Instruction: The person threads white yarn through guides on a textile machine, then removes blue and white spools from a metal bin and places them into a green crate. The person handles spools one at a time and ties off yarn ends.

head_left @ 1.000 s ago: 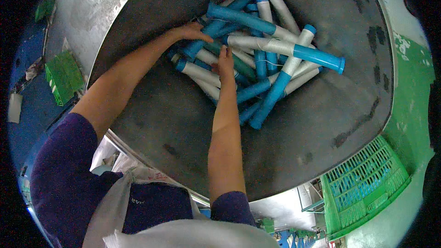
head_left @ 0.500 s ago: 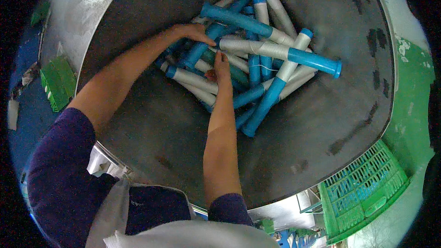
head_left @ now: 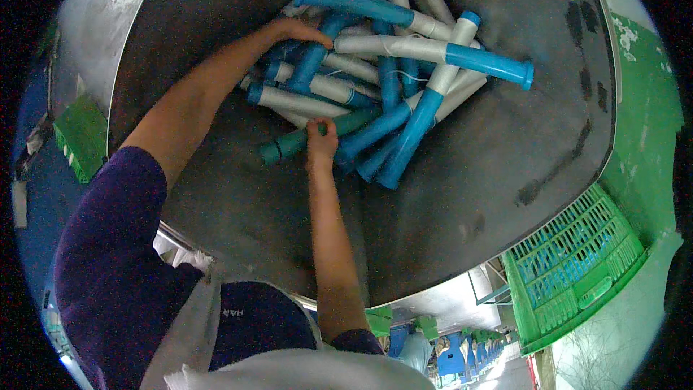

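"Does any lettering show?"

"Yes, one short row of small pale letters point(head_left: 232, 313) on the person's dark blue shirt point(head_left: 271, 328)."

"Where on it does the row stand?"

"On the front, near the pale strap point(head_left: 189, 328) that crosses the shirt."

"Does it make a whole word?"

"That cannot be told; the letters are few, and too small and grainy to be sure."

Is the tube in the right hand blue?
No, the right hand is closed around a green tube, darker than the blue tubes beside it.
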A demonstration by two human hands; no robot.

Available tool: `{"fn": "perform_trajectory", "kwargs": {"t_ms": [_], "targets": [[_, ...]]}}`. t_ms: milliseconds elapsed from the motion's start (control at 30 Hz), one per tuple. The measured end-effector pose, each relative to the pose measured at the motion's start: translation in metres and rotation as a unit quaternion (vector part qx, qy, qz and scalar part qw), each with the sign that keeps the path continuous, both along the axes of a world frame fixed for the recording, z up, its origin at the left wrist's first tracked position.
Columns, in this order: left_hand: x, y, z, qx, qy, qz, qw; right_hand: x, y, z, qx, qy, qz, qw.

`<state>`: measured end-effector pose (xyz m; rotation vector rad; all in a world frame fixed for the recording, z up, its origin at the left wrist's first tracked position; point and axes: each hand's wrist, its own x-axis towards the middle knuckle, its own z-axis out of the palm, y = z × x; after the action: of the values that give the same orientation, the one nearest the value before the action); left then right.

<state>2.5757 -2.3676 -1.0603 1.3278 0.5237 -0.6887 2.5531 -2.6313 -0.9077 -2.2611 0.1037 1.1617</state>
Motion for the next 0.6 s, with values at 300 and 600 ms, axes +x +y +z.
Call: {"fn": "perform_trajectory", "kwargs": {"t_ms": [300,600], "targets": [[-0.011,-0.056,0.026,0.073,-0.022,0.183,0.980,0.054,0.007,0.162,0.047,0.142,-0.288,0.946],[-0.026,-0.060,0.259,-0.353,0.194,0.306,0.863,0.060,-0.056,0.306,0.176,0.229,-0.164,0.943]]}}
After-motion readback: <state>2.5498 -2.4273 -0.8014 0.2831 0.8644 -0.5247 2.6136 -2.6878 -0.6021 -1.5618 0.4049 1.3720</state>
